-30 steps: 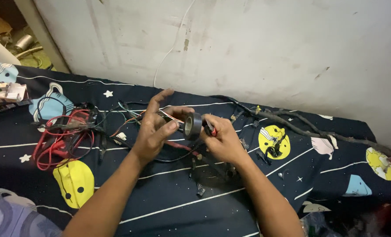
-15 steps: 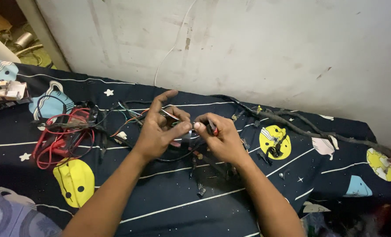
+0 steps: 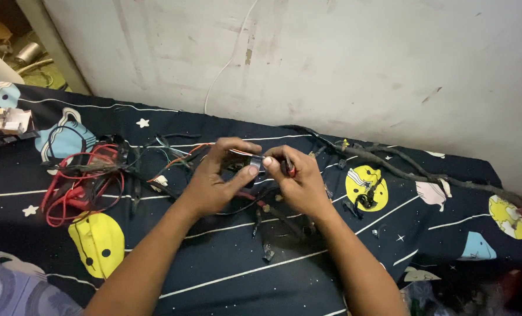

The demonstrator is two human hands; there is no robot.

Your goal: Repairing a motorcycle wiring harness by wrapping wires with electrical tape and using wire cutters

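Head cam looks down, close, over bed [image 3: 226, 275] toward wall [image 3: 343, 64].

Matt printed cloth sheet [image 3: 226, 275], glossy plastic-coated red wires [image 3: 67, 193], rough stained plaster wall [image 3: 343, 64].

Wall [image 3: 343, 64] beyond my hands: whitish plaster, scuffed, stained, paint chipped in spots. A thin white cord [image 3: 228, 61] runs down it, ending above my left hand. Under my hands: a bed with a dark navy sheet [image 3: 226, 275], printed with white lines, small stars and yellow, blue and pink cartoon shapes. Far left of my hands, past the wall's edge [image 3: 53, 47], a dim recess with clutter, too dark to identify. Light is even, soft, no hard shadows on the sheet.
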